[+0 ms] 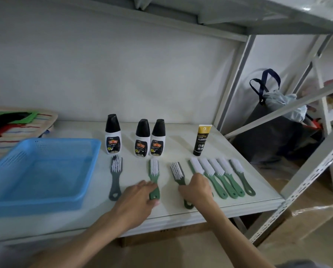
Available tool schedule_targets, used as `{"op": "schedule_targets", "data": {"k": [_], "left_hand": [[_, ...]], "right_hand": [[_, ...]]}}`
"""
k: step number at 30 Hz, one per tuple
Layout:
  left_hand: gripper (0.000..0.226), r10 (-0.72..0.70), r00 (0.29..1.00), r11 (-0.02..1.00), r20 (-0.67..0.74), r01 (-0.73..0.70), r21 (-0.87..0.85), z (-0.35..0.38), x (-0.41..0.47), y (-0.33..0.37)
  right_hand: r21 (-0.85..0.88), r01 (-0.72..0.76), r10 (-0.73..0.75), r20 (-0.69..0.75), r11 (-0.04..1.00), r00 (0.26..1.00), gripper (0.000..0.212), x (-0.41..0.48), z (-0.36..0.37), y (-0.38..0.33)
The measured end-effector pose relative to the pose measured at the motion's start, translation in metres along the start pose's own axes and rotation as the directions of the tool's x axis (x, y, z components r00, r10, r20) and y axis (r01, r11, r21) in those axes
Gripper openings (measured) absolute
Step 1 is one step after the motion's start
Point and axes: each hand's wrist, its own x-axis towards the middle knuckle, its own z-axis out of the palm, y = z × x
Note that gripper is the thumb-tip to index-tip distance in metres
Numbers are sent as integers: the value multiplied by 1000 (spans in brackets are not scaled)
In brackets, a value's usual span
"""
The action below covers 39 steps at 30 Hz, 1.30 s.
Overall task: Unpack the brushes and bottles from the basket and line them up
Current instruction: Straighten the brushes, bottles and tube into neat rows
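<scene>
The blue plastic basket (84,171) sits at the left of the white shelf and holds nothing. Three white bottles with black caps (142,140) and a black tube (201,140) stand in a row at the back. Several brushes lie in a row in front of them. A grey brush (115,176) lies leftmost. My left hand (138,198) grips the handle of a green brush (154,171). My right hand (196,190) holds the handle of a dark green brush (178,174). Several more green brushes (219,175) lie close together to the right.
A striped woven mat (16,124) lies behind the basket at the far left. The shelf's front edge (181,217) runs just below my hands. A metal rack post (237,78) stands at the right, with a dark bag (268,132) on the floor beyond it.
</scene>
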Motion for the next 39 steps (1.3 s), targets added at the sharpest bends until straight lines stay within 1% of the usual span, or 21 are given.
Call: {"op": "schedule_targets", "data": {"k": [2,4,6,7,8,10,12,13,15,16,19,21,23,25,27,29,31,33,35,37,39], "left_hand": [[59,53,996,999,71,-53,1,6,4,-2],[63,31,996,998,87,-25,-65,6,4,-8],[57,-63,998,974,-30,55,-222,2,3,-16],[53,-120,984,957,-130,79,-281,-2,1,-19],[49,-170,960,950,-223,99,-295,-7,-2,-23],[43,-217,909,959,-356,131,-249,-12,-7,-29],[36,-205,888,973,-412,138,-187,-10,-13,-30],[31,-170,895,982,-413,120,-146,-8,-15,-29],[22,-73,935,997,-348,60,-48,-3,-18,-28],[24,-30,955,999,-295,25,-23,-1,-17,-29],[60,19,995,999,-99,-15,45,1,-12,-31],[69,22,999,984,-27,-17,175,0,-10,-32],[66,24,1000,965,17,-27,261,0,-7,-30],[61,90,996,948,10,-89,305,1,-4,-25],[60,155,987,942,31,-157,297,5,1,-22],[62,170,981,950,97,-190,249,10,7,-20],[63,178,974,954,138,-205,217,12,13,-16],[63,192,972,957,135,-216,193,13,19,-10],[62,220,967,951,130,-242,191,18,23,-2],[60,251,957,940,143,-276,200,25,27,7],[59,265,949,937,170,-295,187,30,31,16]], "right_hand": [[40,-11,12,-14,999,1000,30,0,-2,2],[110,-10,12,-25,994,1000,30,-1,-2,-3],[216,10,-5,-21,976,1000,23,-4,1,-16],[274,25,-24,-7,962,1000,20,-7,3,-24],[330,35,-44,19,943,999,19,-9,8,-33],[385,45,-86,89,922,992,25,-16,24,-53],[353,85,-131,107,932,986,26,-23,45,-72],[335,108,-148,96,936,984,25,-26,53,-79],[294,138,-163,60,946,985,23,-31,63,-87],[271,152,-169,41,951,985,22,-31,65,-88],[202,213,-221,19,956,975,17,-27,60,-79],[200,224,-226,-12,954,974,25,-22,42,-63],[200,227,-195,-170,953,966,28,-8,13,-35],[181,196,-117,-375,964,920,27,14,-24,4],[155,86,-1,-479,984,878,23,37,-54,47],[72,-73,98,-462,995,881,18,52,-70,84],[-19,-189,164,-416,982,894,23,56,-75,113],[-30,-175,151,-378,984,914,27,55,-77,129],[31,-175,175,-358,984,917,28,55,-77,132],[110,-209,234,-338,972,912,21,53,-81,123],[258,-261,340,-333,930,879,32,53,-86,115]]}}
